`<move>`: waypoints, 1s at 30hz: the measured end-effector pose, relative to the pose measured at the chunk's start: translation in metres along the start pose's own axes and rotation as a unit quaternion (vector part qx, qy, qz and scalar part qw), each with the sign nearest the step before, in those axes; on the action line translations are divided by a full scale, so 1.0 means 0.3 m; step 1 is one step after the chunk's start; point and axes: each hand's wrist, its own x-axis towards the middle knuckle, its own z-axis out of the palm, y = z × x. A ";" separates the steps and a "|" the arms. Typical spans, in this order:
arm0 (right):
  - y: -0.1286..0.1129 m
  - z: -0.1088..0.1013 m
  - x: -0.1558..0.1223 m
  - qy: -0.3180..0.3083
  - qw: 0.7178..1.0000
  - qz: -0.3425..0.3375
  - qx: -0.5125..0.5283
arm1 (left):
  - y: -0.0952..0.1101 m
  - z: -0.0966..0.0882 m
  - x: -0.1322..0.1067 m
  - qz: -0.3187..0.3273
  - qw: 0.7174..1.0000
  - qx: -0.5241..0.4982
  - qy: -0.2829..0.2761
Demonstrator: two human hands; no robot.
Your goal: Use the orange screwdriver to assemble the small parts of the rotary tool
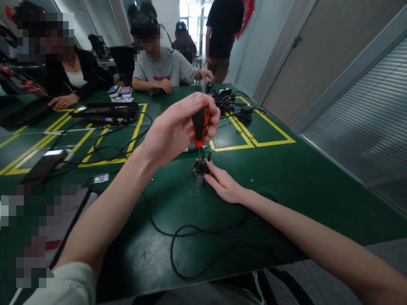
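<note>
My left hand (178,127) is closed around the black and orange handle of a screwdriver (200,127), held upright with its shaft pointing down. The shaft's lower end meets the top of a small dark cylindrical metal part (202,168) standing on the green table; the exact contact spot is too small to make out. From the right, my right hand (224,184) grips this cylindrical part low on its side, its far fingers partly hidden behind it. Just in front of the part lie tiny screw-like bits (192,195).
Black cable (190,228) loops across the green table (143,262) near me. A phone-like device (52,159) lies at left. Yellow tape (273,143) marks areas further back, with black equipment (222,101). Co-workers sit across the table, one in a grey shirt (178,65).
</note>
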 end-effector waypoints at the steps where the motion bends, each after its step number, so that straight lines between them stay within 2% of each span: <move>1: -0.002 0.000 0.000 -0.002 1.000 0.000 0.000 | 0.000 0.002 -0.002 -0.003 1.000 0.008 0.010; 4: -0.006 0.000 0.000 -0.005 1.000 0.007 0.002 | -0.001 0.009 -0.006 -0.001 1.000 0.017 0.024; 10: -0.001 0.001 -0.001 -0.002 1.000 0.003 0.010 | 0.002 0.007 -0.005 0.021 0.999 -0.004 -0.029; 16: 0.012 0.006 -0.002 0.005 1.000 -0.008 0.012 | 0.007 0.003 0.002 0.005 1.000 0.013 -0.004; 21: 0.017 0.005 -0.003 0.008 1.000 -0.013 0.007 | 0.003 -0.003 0.001 0.024 1.000 -0.002 -0.018; 25: 0.015 0.004 0.000 0.008 1.000 -0.013 0.005 | 0.010 0.006 -0.004 0.014 1.000 0.024 0.000; 30: 0.010 0.005 0.003 0.011 1.000 -0.015 0.004 | 0.008 0.005 -0.003 0.019 0.999 0.025 -0.016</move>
